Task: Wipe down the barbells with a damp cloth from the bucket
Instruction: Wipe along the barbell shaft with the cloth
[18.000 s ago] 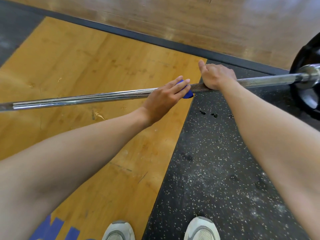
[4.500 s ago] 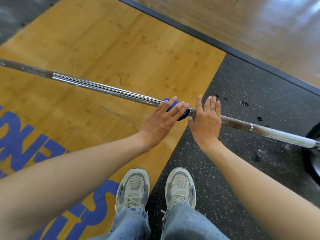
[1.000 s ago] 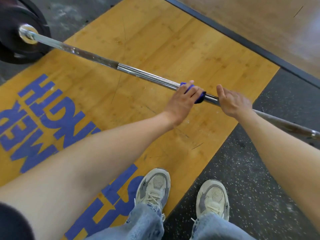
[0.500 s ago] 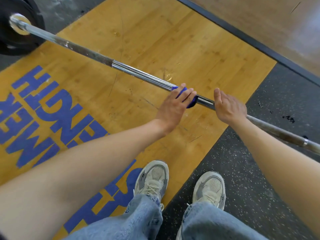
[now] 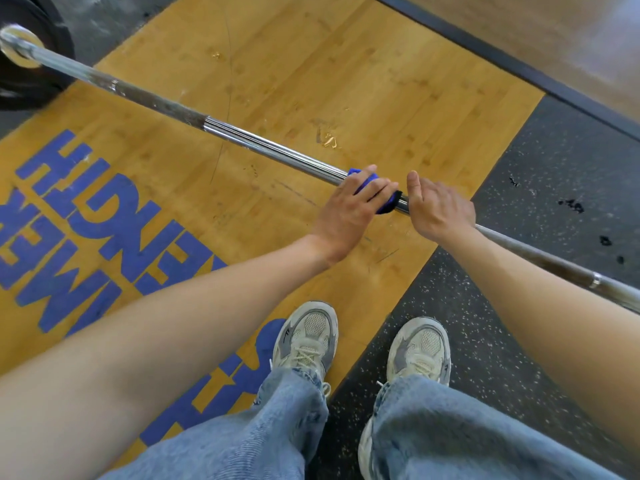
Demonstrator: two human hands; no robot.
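A steel barbell (image 5: 263, 144) runs from a black plate (image 5: 33, 81) at the upper left down to the right edge. My left hand (image 5: 346, 209) lies over the bar with a blue cloth (image 5: 384, 202) wrapped round the shaft under its fingers. Just to the right, my right hand (image 5: 438, 209) grips the bare bar, thumb up. The bar's right end is hidden behind my right forearm and the frame edge. No bucket is in view.
The bar lies low over a yellow wooden platform (image 5: 311, 81) with blue lettering (image 5: 79, 216). Black speckled rubber flooring (image 5: 554, 188) lies to the right, where my two shoes (image 5: 308, 337) stand astride the seam. A dark border strip (image 5: 519, 69) runs behind.
My view has shifted a little along the bar. Both hands stay close together on the shaft, the left hand with the cloth now nearer the right hand.
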